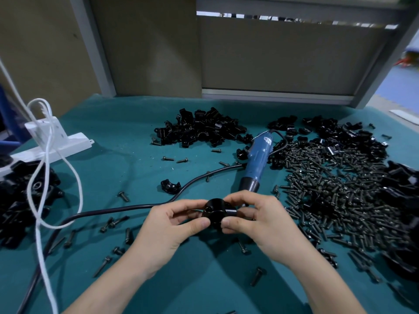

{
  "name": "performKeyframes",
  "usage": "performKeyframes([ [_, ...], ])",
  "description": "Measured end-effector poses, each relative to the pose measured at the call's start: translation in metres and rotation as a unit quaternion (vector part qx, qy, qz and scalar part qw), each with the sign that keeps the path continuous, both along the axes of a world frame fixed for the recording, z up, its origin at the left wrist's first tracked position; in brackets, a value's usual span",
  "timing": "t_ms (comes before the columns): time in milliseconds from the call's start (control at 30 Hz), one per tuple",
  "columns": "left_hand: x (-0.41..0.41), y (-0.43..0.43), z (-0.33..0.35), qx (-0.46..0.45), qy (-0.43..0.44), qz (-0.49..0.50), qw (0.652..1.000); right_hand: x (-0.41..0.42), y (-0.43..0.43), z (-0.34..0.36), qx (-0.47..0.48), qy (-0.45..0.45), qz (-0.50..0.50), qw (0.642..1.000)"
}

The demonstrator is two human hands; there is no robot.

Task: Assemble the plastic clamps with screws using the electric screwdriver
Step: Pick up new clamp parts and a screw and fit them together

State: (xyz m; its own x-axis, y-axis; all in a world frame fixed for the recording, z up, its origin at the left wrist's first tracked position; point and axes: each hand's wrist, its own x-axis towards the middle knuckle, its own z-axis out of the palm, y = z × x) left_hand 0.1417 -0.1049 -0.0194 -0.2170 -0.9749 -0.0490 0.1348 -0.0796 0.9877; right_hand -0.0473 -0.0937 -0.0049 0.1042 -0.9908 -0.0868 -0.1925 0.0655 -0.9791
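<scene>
No words or numbers clear enough to read. Only a small white label with a blurry dark mark, stuck on the blue electric screwdriver (257, 163) near its cord end.

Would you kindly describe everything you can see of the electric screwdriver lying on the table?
The electric screwdriver has a blue plastic-looking body with a label near its far end and a dark tapered nose pointing toward the person. It lies flat on the green table, untouched, between the pile of black clamp parts and the heap of screws. A black cable leaves its far end, loops back and runs left across the table. Its tip is hidden behind the right hand.
</scene>
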Motion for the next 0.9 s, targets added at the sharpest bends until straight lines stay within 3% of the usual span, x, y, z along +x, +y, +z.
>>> performKeyframes([
  [500,0.0008,0.0,0.0004,0.003,0.01,-0.02,1.0,-0.0042,-0.0011,-0.0011,-0.007,0.007,0.009,1.0],
  [900,-0.0035,0.0023,-0.0047,-0.062,0.023,0.019,0.998,-0.003,-0.0011,0.0011,-0.007,-0.012,0.003,1.0],
])
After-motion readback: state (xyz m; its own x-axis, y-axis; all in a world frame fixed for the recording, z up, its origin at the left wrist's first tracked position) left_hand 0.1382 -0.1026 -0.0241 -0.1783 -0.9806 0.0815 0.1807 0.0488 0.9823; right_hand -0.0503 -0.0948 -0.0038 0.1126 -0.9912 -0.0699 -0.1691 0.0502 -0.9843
